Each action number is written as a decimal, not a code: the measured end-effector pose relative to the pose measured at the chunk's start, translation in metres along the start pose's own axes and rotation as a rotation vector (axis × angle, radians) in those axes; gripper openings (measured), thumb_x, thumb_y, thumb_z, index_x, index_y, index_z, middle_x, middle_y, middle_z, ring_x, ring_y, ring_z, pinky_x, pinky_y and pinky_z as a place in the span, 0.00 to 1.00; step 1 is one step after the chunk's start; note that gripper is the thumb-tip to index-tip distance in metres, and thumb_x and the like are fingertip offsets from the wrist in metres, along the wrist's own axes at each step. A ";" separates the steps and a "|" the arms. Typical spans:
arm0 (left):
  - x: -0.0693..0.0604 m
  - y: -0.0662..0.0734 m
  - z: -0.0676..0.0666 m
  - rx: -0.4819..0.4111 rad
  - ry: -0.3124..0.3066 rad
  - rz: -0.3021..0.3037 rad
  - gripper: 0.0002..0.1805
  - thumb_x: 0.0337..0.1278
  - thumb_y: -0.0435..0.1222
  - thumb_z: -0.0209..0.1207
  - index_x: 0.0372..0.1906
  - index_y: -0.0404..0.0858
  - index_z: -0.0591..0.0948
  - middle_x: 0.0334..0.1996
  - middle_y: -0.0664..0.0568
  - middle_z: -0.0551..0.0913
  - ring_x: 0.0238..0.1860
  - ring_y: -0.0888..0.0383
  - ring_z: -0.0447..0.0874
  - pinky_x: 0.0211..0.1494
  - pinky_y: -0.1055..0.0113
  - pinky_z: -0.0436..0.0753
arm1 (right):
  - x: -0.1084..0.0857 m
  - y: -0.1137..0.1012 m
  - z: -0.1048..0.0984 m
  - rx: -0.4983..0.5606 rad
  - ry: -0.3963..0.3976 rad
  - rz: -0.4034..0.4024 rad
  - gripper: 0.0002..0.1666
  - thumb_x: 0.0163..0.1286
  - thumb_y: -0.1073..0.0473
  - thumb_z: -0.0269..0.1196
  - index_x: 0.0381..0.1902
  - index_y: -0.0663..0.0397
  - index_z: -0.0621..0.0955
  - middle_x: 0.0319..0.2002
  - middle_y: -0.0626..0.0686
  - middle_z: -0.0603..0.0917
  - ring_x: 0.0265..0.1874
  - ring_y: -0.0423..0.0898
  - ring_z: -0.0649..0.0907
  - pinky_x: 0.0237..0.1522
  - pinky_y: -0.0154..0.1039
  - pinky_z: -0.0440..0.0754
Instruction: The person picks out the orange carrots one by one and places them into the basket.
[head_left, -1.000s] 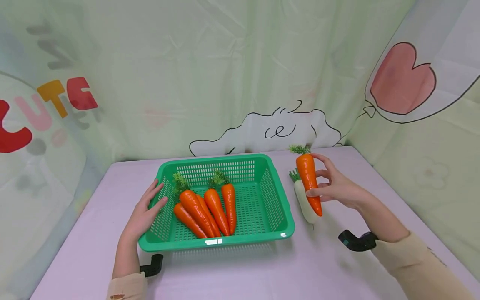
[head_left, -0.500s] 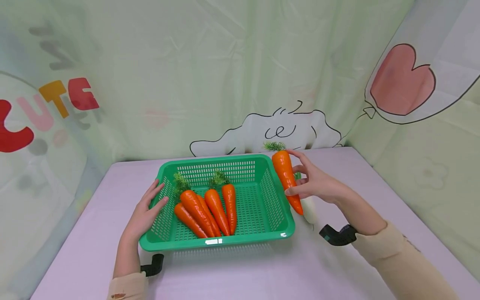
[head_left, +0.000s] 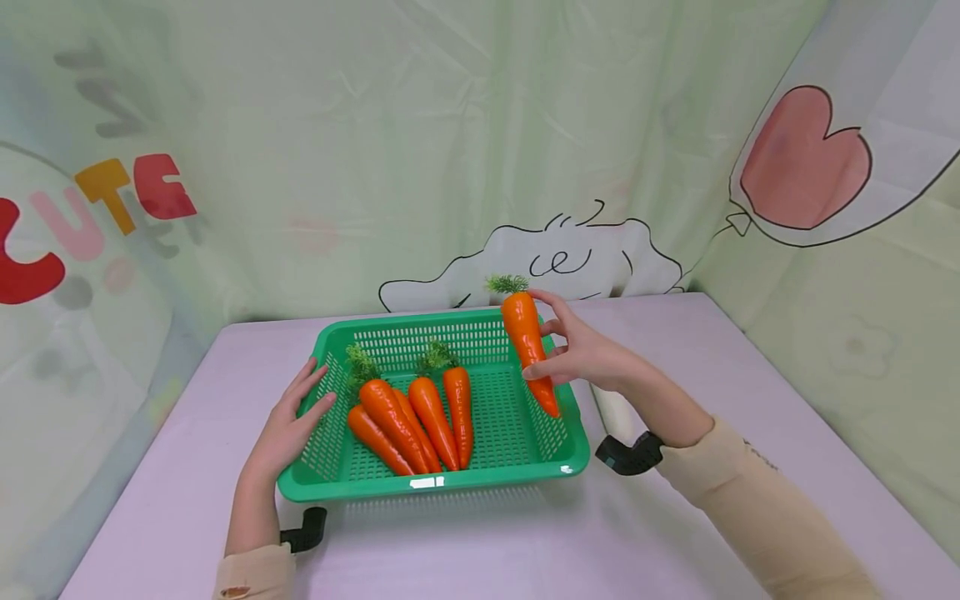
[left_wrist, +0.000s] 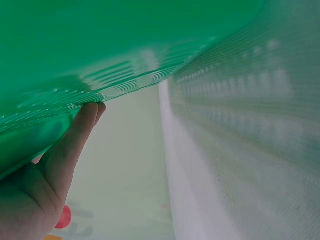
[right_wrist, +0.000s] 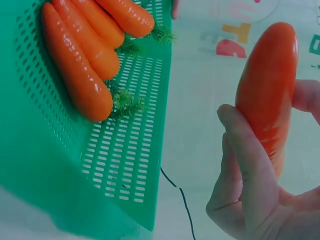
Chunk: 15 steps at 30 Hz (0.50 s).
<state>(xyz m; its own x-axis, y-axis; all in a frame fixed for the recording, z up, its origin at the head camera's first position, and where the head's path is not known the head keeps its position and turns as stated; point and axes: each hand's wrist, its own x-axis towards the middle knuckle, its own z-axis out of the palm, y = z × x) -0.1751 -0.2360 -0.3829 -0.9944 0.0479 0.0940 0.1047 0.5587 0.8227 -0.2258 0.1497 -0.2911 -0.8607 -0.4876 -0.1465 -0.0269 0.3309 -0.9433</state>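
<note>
My right hand (head_left: 573,348) pinches an orange carrot (head_left: 525,333) with a green leafy top between thumb and fingers. The carrot hangs over the right wall of a green plastic basket (head_left: 450,485), its tip pointing down and toward me. In the right wrist view the carrot (right_wrist: 270,85) sits between the spread fingers and thumb. My left hand (head_left: 288,429) rests at the basket's left rim, its fingers fairly straight and touching it. Several other carrots (head_left: 431,421) lie side by side in the left and middle part of the basket.
A white radish (head_left: 615,412) lies on the table (head_left: 480,550) right of the basket, partly hidden behind my right wrist. A printed curtain (head_left: 337,167) hangs behind the table and along its sides. Black cameras (head_left: 630,454) sit on both wrists.
My right hand has carried the carrot leftward from above the white radish to over the basket's right side. The left hand and the basket have stayed in place.
</note>
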 end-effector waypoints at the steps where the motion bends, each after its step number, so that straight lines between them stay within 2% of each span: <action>1: 0.000 0.000 0.000 0.001 0.000 -0.001 0.31 0.65 0.45 0.49 0.69 0.38 0.58 0.72 0.50 0.45 0.70 0.43 0.40 0.61 0.33 0.49 | 0.003 -0.001 0.002 0.003 0.002 0.004 0.59 0.54 0.67 0.66 0.70 0.32 0.42 0.53 0.65 0.63 0.33 0.53 0.81 0.36 0.49 0.82; 9: 0.000 -0.001 0.000 0.004 0.002 -0.003 0.31 0.65 0.46 0.49 0.69 0.38 0.58 0.72 0.51 0.45 0.70 0.43 0.39 0.61 0.33 0.48 | 0.023 -0.006 0.017 0.013 0.003 0.001 0.59 0.52 0.68 0.67 0.69 0.32 0.44 0.57 0.65 0.61 0.37 0.56 0.81 0.36 0.50 0.82; 15: 0.001 -0.001 0.000 0.005 0.003 0.005 0.31 0.65 0.45 0.49 0.69 0.38 0.59 0.72 0.51 0.45 0.70 0.43 0.39 0.61 0.33 0.48 | 0.038 -0.001 0.026 0.029 -0.012 -0.014 0.59 0.52 0.69 0.67 0.69 0.34 0.45 0.57 0.65 0.60 0.38 0.56 0.80 0.35 0.49 0.82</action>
<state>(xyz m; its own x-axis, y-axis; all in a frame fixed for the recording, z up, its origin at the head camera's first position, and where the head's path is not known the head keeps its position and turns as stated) -0.1758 -0.2363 -0.3842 -0.9938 0.0481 0.1000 0.1097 0.5626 0.8194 -0.2447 0.1097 -0.3032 -0.8542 -0.5016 -0.1370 -0.0237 0.3008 -0.9534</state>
